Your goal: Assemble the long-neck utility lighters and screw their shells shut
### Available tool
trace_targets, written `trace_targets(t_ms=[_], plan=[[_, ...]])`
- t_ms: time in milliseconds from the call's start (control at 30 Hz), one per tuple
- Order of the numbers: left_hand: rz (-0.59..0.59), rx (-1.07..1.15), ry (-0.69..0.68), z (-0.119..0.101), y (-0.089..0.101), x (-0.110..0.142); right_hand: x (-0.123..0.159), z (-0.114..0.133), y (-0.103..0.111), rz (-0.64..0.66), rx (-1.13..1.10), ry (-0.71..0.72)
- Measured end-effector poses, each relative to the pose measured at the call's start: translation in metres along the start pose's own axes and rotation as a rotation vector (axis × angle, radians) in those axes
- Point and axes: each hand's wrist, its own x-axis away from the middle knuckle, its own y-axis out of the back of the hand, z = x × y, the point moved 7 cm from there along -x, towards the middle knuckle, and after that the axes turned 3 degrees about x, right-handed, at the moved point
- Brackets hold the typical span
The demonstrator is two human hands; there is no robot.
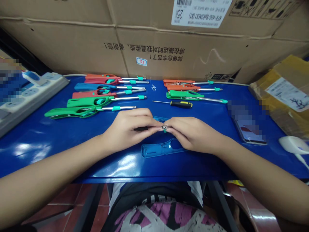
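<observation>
My left hand (134, 127) and my right hand (195, 133) meet over the blue table, both closed in a pinch. Between their fingertips is a small shiny metal piece (164, 127), like the end of a lighter's tube, with a bit of green showing below it. A dark part shows within my left fingers, too hidden to name. One blue lighter shell half (154, 149) lies open side up in front of my hands, its right end under my right hand. Behind my fingers another blue shell piece (156, 118) is partly covered.
Several red, blue and green gas lighters (91, 102) lie in a row at left. Orange and green lighters (184, 94) lie at back right, above a screwdriver (181, 104). A phone (248, 125), white mouse (293, 145), power strip (31, 93) and cardboard box (84, 48) surround them.
</observation>
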Motion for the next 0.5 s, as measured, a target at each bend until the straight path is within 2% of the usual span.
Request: trace_targets(t_ms=[200, 300, 500], plan=[[0.068, 0.017, 0.044, 0.001, -0.007, 0.0, -0.002, 0.0, 0.0, 0.03, -0.005, -0.093], [0.103, 0.029, 0.059, -0.001, -0.011, 0.001, -0.004, -0.001, 0.004, -0.013, 0.005, -0.085], [0.085, -0.017, 0.129, 0.004, -0.011, 0.001, -0.004, -0.007, 0.013, -0.105, -0.019, -0.101]])
